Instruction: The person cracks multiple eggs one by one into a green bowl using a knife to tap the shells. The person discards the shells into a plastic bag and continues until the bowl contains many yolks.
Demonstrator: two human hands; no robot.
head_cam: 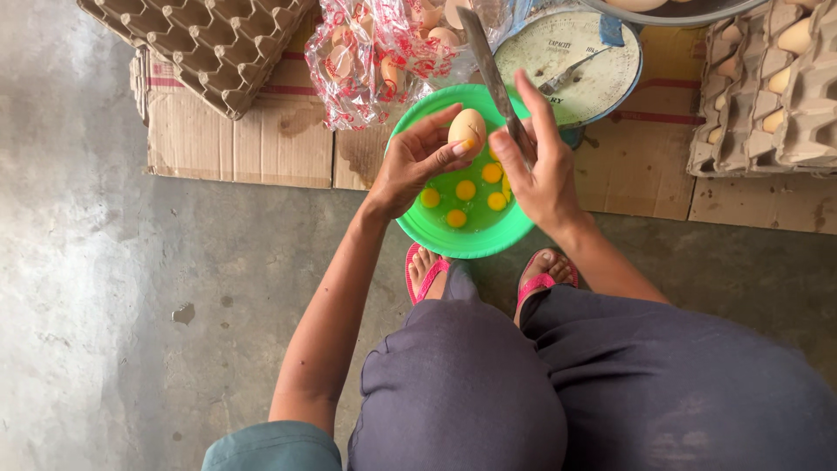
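A: Containers?
B: I see a green bowl [436, 228] on the floor's cardboard edge, several yolks [466, 190] inside.
A: Hands?
B: Left hand [411, 164] pinches an egg [466, 129] over the bowl; right hand [539, 166] is closed around a knife [490, 70].

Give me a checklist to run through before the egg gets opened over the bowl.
1. Egg gripped in left hand: ok, fingertips hold it from both sides.
2. Egg over the bowl: ok, it sits above the green bowl's inside.
3. Knife held in right hand: ok, the blade points up and away, right beside the egg.
4. Shell cracked: ok, a dark line shows on the shell, though how deep I cannot tell.
5. Bowl free of shell bits: cannot tell; only the yolks in clear liquid show.
6. Bowl steady: ok, it rests on the floor between the feet.
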